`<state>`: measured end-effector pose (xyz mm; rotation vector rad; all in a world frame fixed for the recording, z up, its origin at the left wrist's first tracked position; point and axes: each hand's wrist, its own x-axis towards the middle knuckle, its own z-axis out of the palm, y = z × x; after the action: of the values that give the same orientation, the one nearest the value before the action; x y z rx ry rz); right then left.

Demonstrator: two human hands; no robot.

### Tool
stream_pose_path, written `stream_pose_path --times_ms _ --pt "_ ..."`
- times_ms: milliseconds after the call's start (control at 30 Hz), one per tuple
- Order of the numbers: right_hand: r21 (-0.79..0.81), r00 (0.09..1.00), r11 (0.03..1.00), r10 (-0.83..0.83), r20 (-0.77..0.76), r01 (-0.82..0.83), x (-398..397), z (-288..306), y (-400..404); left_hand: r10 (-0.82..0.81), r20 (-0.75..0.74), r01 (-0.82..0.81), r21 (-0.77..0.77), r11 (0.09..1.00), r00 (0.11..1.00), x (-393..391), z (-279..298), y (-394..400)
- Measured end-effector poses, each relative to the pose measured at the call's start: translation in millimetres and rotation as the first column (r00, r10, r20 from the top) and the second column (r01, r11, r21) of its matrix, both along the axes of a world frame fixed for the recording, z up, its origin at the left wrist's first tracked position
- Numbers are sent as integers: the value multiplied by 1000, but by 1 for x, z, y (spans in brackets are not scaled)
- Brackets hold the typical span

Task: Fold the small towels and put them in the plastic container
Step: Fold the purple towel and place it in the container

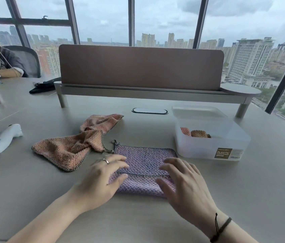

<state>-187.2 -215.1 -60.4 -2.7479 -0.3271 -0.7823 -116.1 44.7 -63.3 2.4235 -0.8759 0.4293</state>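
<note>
Step in hand: folding the purple towel [143,165], judged mid-fold, with a dark-trimmed edge already laid across its middle.
Left hand [103,178]: spread wide, fingers straight, flat on the towel's left end; likely pinning the folded layer so it does not spring back. Ring on one finger.
Right hand [182,179]: fingers straight and spread over the towel's right end, gripping nothing; whether pressing or just above the cloth cannot be told through the motion blur.
Purple towel: flat on the tabletop [155,218] directly in front, squared to the person, just left of the plastic container [211,139]; kept close, presumably for a short carry once folded.
Hanging loop [115,142]: sticking out at the towel's far left corner.
Orange towel [78,144]: crumpled and unfolded, beside the purple one on the left, touching or nearly touching its corner; judged next in line.
Plastic container: open, on the right; at least two folded or rolled towels [196,133] at its far left, room beside them.
Lid [197,111]: behind the container, apparently leaning against its back edge, out of the way of loading.
Progress: some towels stowed, one half folded, one untouched.
Next move: probably one more fold to fit the container's width.
Risk: layers slipping if the pressure lifts too soon.
</note>
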Motion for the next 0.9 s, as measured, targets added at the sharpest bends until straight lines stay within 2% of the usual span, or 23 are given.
stream_pose_path --times_ms 133,200,300,433,533,733,800,900 --pt "-30 990 1000 -10 -143 6 4 -8 17 -70 -148 113 309 944 987 -11 -5 -24" --pt "-23 969 1000 -9 -248 4 4 -13 16 -74 -168 132 366 921 983 -12 -8 -28" --pt "27 941 999 34 -337 -26 5 -15 7 -94 -136 132 312 941 986 -11 -10 -22" --pt "258 940 966 97 -327 -10 10 -4 2 -131 -104 143 120 982 986 -11 -8 -19" --pt "311 943 950 97 -319 7 12 -4 -3 -125 -143 128 10 992 982 -11 -3 -21" --pt "346 956 938 98 -277 4 11 -10 -9 -138 -101 146 77 986 985 -8 -12 -18" --pt "289 965 957 83 -247 -9 9 -13 -10 -123 -101 136 139 981 987 -6 -14 -19" --pt "120 975 992 52 -217 -26 5 -16 -10 -74 -124 102 233 967 989 -6 -11 -22"
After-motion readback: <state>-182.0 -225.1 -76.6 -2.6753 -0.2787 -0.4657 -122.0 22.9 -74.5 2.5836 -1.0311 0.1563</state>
